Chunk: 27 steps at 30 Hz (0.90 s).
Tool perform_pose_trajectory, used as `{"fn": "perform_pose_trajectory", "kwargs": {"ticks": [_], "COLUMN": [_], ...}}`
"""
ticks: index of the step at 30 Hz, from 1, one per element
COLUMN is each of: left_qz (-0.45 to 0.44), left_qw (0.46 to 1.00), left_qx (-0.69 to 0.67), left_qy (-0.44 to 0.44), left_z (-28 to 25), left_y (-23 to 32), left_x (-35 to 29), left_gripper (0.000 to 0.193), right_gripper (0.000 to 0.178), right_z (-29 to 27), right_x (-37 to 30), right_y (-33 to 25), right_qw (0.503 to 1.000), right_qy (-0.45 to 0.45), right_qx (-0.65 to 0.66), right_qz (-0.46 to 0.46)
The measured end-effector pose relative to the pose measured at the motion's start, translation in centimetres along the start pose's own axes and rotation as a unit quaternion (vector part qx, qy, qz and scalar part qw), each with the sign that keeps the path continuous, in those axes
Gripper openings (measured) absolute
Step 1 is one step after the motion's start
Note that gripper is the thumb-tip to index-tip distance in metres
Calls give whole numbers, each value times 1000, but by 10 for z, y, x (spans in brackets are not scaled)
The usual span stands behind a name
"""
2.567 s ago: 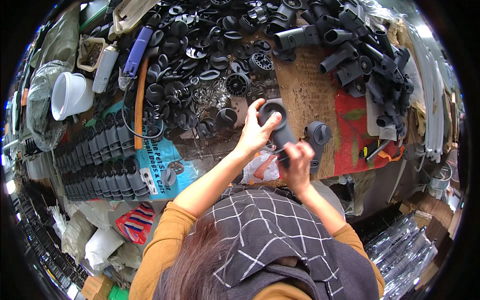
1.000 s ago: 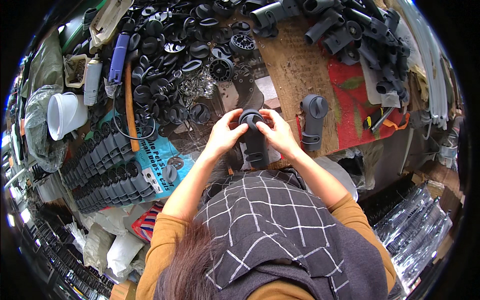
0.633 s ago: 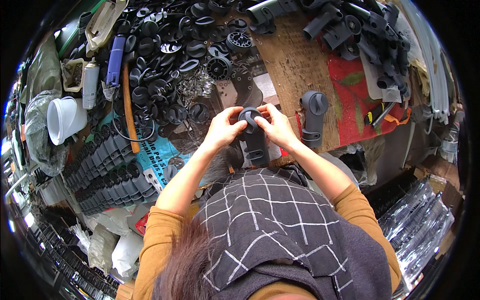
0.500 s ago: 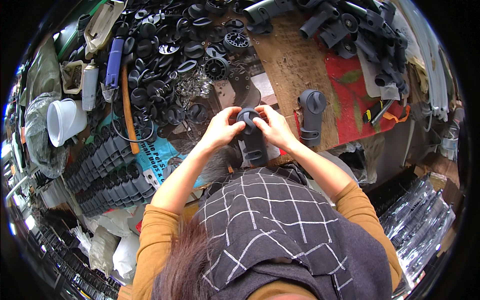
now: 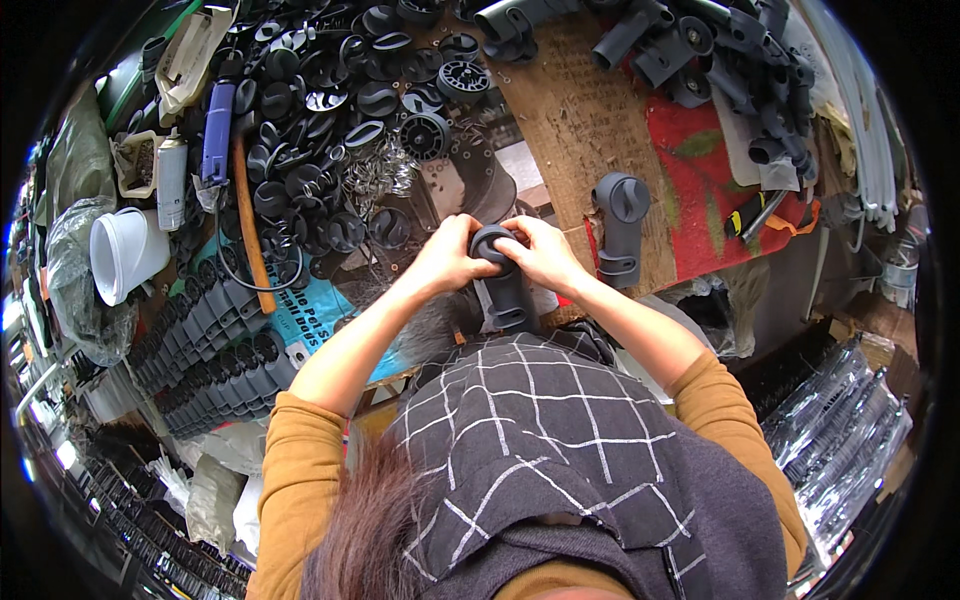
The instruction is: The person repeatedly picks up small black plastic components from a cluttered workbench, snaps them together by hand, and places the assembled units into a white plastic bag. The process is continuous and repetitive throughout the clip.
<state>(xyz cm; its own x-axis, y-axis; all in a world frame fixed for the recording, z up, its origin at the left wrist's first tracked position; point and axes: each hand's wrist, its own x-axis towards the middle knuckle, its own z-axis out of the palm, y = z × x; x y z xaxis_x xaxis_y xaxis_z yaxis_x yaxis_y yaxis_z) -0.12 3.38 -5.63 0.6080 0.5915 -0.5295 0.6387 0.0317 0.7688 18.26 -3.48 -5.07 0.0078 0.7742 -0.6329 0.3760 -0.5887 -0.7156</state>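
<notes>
Between my hands, at the table's near edge, is a dark grey plastic housing (image 5: 509, 300) with a round head and a straight, tube-like lower body. My left hand (image 5: 450, 256) grips the left side of the round head, its thumb lying on the near part. From the right, my right hand (image 5: 546, 256) closes on the same head, with thumb and fingers pressing on its top. These fingers cover much of the round cap. A matching housing (image 5: 622, 250) with its round cap lies on the wooden board, right of my right hand.
Loose black round caps (image 5: 378, 100) pile up at the back left, beside small metal springs (image 5: 385, 172). A wooden-handled tool (image 5: 255, 230), a purple power tool (image 5: 218, 130) and a white bucket (image 5: 125, 250) are leftward. More grey housings (image 5: 670, 60) heap at the back right.
My right fingers have shifted further over the cap, hiding its raised ridge. The housing's head looks tipped slightly, and both hands stay on it. The whole view has shifted a little.
</notes>
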Motion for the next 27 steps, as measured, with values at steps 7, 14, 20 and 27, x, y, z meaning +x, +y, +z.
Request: {"fn": "perform_pose_trajectory", "kwargs": {"ticks": [7,14,20,27], "left_qz": [-40,157,121,4], "left_qw": [983,920,898,799], "left_qx": [14,-244,-343,-571], "left_qy": [178,264,247,189], "left_z": [5,-9,-8,-3], "left_y": [31,62,72,88], "left_x": [-12,-18,-24,-34], "left_gripper": [63,68,58,50], "right_gripper": [74,60,64,69], "right_z": [9,13,8,15], "right_x": [-23,-69,-83,-90], "right_y": [-9,-47,-54,-46], "right_qw": [989,883,929,964], "right_qy": [117,-67,-43,42], "right_qx": [70,464,348,228], "right_qz": [-59,-11,-116,-127]}}
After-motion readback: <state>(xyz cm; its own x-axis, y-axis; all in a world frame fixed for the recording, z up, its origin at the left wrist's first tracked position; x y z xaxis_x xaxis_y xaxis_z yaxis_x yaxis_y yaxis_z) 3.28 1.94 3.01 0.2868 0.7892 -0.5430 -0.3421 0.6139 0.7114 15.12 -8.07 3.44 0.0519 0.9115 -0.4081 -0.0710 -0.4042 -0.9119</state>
